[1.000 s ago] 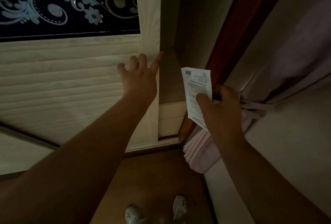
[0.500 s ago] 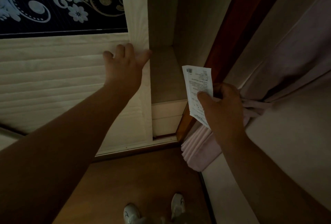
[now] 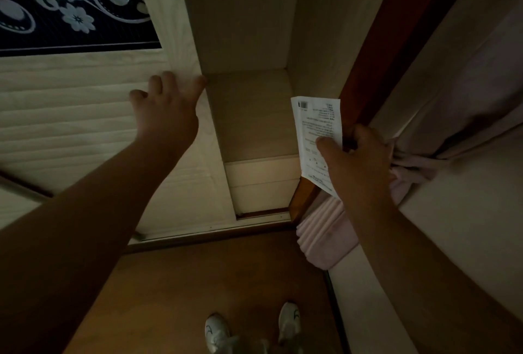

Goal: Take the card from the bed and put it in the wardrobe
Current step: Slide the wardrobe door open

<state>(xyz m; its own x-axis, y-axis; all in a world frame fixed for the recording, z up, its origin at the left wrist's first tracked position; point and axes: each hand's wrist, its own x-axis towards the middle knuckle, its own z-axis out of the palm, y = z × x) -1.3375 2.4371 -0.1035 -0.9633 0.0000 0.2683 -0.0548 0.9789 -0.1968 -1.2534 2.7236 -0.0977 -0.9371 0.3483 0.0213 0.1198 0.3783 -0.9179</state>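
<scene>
My right hand holds a white printed card upright, thumb across its face, just right of the wardrobe opening. My left hand lies flat on the pale sliding wardrobe door, fingers spread, fingertips at the door's right edge. The door stands partly slid left, showing a bare pale shelf inside the wardrobe. The card hangs in front of the shelf's right end, outside the opening.
The door's upper panel is dark with white floral scrollwork. A red-brown wooden frame borders the wardrobe on the right, with a tied pink curtain beside it. Brown floor and my white shoes lie below.
The sliding door has moved left under my left hand, widening the gap and exposing more of the shelf. The card in my right hand stays about where it was.
</scene>
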